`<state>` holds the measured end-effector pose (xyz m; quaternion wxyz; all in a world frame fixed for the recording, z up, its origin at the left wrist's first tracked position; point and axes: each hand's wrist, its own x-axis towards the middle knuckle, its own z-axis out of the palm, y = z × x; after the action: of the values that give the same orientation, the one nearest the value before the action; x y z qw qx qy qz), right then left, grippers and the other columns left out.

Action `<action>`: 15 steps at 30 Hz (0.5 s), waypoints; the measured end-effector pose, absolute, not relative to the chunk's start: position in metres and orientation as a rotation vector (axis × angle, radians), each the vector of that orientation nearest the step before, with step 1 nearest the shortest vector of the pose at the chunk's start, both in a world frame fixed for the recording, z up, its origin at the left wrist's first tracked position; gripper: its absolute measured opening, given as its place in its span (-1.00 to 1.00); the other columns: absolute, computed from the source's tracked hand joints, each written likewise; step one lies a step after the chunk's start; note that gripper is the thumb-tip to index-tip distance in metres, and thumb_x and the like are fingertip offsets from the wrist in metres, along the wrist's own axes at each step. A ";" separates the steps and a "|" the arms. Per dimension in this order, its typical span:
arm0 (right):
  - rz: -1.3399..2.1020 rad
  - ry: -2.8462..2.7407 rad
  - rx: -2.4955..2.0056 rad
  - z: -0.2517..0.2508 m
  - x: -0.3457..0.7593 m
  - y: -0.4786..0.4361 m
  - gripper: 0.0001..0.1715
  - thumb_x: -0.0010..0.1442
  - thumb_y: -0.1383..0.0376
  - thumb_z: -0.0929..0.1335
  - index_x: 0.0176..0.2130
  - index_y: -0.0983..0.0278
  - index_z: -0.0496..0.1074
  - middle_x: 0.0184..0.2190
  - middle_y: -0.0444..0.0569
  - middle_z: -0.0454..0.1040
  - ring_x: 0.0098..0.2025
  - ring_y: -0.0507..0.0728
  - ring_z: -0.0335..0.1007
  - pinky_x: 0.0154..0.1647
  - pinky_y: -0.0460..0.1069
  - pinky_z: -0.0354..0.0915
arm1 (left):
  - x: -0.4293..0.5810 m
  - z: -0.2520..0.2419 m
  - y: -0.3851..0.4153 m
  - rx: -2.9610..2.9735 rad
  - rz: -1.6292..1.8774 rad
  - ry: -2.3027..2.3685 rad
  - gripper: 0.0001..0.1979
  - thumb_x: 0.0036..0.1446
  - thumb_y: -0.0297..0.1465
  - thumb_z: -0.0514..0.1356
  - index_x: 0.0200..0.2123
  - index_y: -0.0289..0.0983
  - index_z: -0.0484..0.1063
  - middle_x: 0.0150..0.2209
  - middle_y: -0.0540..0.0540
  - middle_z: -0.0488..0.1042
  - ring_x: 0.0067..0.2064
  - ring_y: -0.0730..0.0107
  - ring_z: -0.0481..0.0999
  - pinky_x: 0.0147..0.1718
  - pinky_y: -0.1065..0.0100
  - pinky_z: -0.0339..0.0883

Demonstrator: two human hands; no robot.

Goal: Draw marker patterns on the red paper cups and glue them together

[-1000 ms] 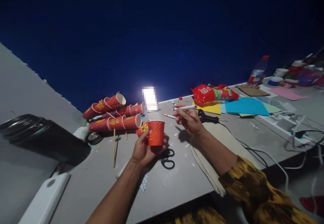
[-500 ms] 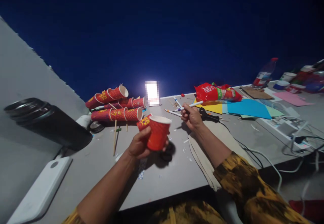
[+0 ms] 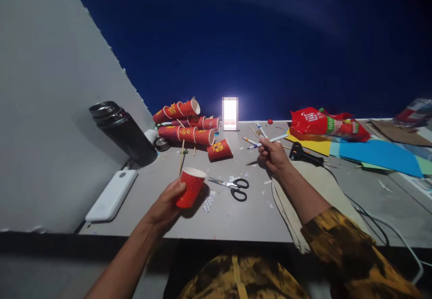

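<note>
My left hand (image 3: 170, 198) is wrapped around a red patterned paper cup (image 3: 191, 188), tilted with its white rim up, above the front of the table. My right hand (image 3: 274, 156) is closed on a white marker (image 3: 281, 138) with a purple end pointing left. Just beyond its fingers lie an orange-ended marker (image 3: 249, 141) and a blue-ended marker (image 3: 262, 131). Black-handled scissors (image 3: 232, 183) rest on the table between my hands, blades toward the cup. Behind them a second red paper cup (image 3: 220, 149) lies on its side.
Rows of joined red cups (image 3: 185, 134) lie at the back left, near a black flask (image 3: 126, 132) and a white power bank (image 3: 113, 195). On the right are a glue gun (image 3: 305, 155), a pale cloth (image 3: 313, 191), coloured paper (image 3: 378, 157), a red bag (image 3: 312, 122) and cables.
My view has turned left. The cup in my left hand has moved left and toward me, uncovering the scissors and the lying cup. My right hand still grips the marker.
</note>
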<state>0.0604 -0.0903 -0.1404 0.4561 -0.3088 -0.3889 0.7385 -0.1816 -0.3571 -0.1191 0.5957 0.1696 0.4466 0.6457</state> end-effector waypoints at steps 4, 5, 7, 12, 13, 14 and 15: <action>1.787 -0.968 -0.726 -0.135 0.060 -0.091 -0.49 -0.12 0.15 0.62 -0.43 0.25 0.30 -0.69 -0.32 0.26 -0.71 -0.14 0.00 -0.76 -0.23 -0.03 | -0.195 -0.101 -0.328 0.222 1.635 1.063 -0.52 0.19 -0.27 0.25 0.10 -0.44 0.43 -0.17 -0.36 0.62 -0.09 -0.02 0.63 -0.09 0.05 0.56; 1.779 -0.967 -0.715 -0.134 0.060 -0.091 -0.46 -0.14 0.13 0.63 -0.44 0.24 0.27 -0.70 -0.34 0.23 -0.71 -0.15 -0.01 -0.76 -0.23 -0.05 | -0.194 -0.097 -0.321 0.230 1.632 1.018 -0.51 0.22 -0.24 0.22 0.11 -0.46 0.42 -0.18 -0.36 0.61 -0.09 -0.01 0.63 -0.11 0.07 0.57; 1.766 -0.966 -0.702 -0.133 0.059 -0.093 -0.42 -0.18 0.11 0.64 -0.46 0.23 0.25 -0.71 -0.36 0.20 -0.71 -0.15 -0.03 -0.76 -0.24 -0.06 | -0.185 -0.092 -0.309 0.267 1.556 0.898 -0.49 0.25 -0.20 0.18 0.09 -0.50 0.41 -0.17 -0.38 0.60 -0.11 0.00 0.62 -0.16 0.10 0.57; 1.727 -0.985 -0.716 -0.128 0.052 -0.098 -0.44 -0.24 0.09 0.65 -0.37 0.30 0.42 -0.60 -0.19 0.46 -0.68 -0.13 0.12 -0.77 -0.24 -0.01 | -0.151 -0.090 -0.275 0.325 1.476 0.704 -0.51 0.27 -0.14 0.16 0.05 -0.44 0.42 -0.18 -0.35 0.59 -0.24 0.05 0.61 -0.35 0.14 0.54; 1.709 -0.983 -0.715 -0.123 0.050 -0.097 -0.43 -0.23 0.08 0.65 -0.35 0.31 0.44 -0.57 -0.15 0.50 -0.67 -0.12 0.15 -0.76 -0.24 0.00 | -0.146 -0.089 -0.269 0.336 1.471 0.678 -0.53 0.28 -0.14 0.16 0.05 -0.41 0.42 -0.21 -0.32 0.59 -0.27 0.07 0.61 -0.38 0.16 0.52; 1.690 -0.976 -0.714 -0.116 0.049 -0.096 -0.43 -0.23 0.07 0.65 -0.36 0.32 0.45 -0.56 -0.14 0.51 -0.66 -0.13 0.17 -0.75 -0.24 0.01 | -0.142 -0.089 -0.264 0.347 1.459 0.656 -0.54 0.29 -0.15 0.15 0.06 -0.40 0.42 -0.22 -0.30 0.59 -0.30 0.10 0.60 -0.41 0.19 0.50; 1.669 -0.961 -0.708 -0.106 0.048 -0.095 -0.43 -0.23 0.06 0.65 -0.37 0.32 0.45 -0.56 -0.16 0.50 -0.66 -0.14 0.16 -0.75 -0.25 0.02 | -0.140 -0.088 -0.259 0.359 1.439 0.640 -0.55 0.30 -0.15 0.14 0.06 -0.39 0.42 -0.23 -0.29 0.59 -0.31 0.12 0.59 -0.42 0.20 0.49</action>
<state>0.0479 -0.0949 -0.1065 0.5184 -0.2953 -0.4004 0.6955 -0.1398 -0.2586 -0.0882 0.6912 0.1607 0.2861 0.6439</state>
